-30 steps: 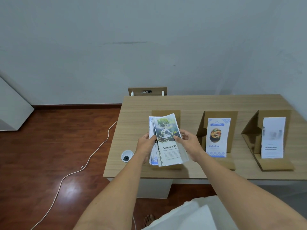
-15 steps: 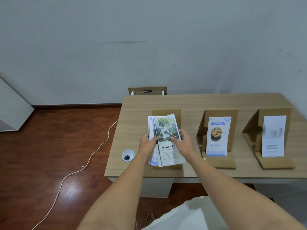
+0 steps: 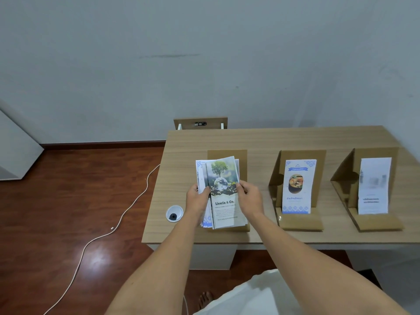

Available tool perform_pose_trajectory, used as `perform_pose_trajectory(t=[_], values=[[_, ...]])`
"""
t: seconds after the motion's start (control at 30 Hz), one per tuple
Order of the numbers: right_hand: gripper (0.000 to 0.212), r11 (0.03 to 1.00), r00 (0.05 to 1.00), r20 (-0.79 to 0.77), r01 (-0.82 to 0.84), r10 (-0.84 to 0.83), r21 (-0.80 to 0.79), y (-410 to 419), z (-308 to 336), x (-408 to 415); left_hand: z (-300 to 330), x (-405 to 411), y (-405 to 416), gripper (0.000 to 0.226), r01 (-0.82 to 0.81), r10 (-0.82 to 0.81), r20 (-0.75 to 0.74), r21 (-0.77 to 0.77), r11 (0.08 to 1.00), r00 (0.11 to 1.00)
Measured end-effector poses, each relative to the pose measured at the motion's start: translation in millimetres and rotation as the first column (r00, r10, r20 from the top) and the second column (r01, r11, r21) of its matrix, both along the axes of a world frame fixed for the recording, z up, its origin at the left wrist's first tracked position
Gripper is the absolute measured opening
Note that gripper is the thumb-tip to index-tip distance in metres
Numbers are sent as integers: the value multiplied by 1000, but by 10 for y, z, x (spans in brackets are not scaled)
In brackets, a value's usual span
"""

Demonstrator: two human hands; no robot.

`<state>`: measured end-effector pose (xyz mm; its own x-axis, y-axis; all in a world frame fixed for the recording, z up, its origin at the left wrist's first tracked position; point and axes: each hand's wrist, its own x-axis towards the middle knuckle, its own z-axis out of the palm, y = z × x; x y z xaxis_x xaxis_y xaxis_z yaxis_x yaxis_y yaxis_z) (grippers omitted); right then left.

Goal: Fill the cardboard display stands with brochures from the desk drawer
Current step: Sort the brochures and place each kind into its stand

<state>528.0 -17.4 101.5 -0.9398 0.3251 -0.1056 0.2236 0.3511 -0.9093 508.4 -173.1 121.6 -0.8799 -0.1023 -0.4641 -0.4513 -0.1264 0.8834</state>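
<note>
The fingers of the left hand (image 3: 197,202) are closed around the left edge of a stack of brochures (image 3: 221,196), the thumb on the front. The right hand (image 3: 250,198) pinches the right edge of the top brochure (image 3: 223,192) — the one with a tree, a globe and the words "Liceria & Co." Behind this one, blue-patterned sheets stick out to the left. The stack is held upright in front of the left stand (image 3: 227,155), whose brown back shows above it.

To the right on the desk (image 3: 261,139) is the middle stand (image 3: 300,223) with a blue food brochure (image 3: 298,186) inside, and further right a third stand (image 3: 375,223) with a pale brochure (image 3: 374,185). A round cable hole (image 3: 174,213) is in the desk just beside the left wrist — a white cable (image 3: 127,210) lies on the wooden floor (image 3: 68,201).
</note>
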Motion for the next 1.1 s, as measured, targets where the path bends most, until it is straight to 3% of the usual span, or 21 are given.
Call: perform_pose_trajectory(t=[0.37,0.57,1.1], values=[[21,998,996,90,11,-5,-69,159,-43,-216,-50,-96,-61,16,11,-11,24,-3,1000,1000],[24,994,993,115,8,5,-111,128,-47,-265,-33,-141,-53,7,4,-4,21,-9,1000,1000],[27,1000,983,182,-15,15,-2,159,-3,-477,-69,-295,-219,11,-28,28,2,-1,1000,1000]])
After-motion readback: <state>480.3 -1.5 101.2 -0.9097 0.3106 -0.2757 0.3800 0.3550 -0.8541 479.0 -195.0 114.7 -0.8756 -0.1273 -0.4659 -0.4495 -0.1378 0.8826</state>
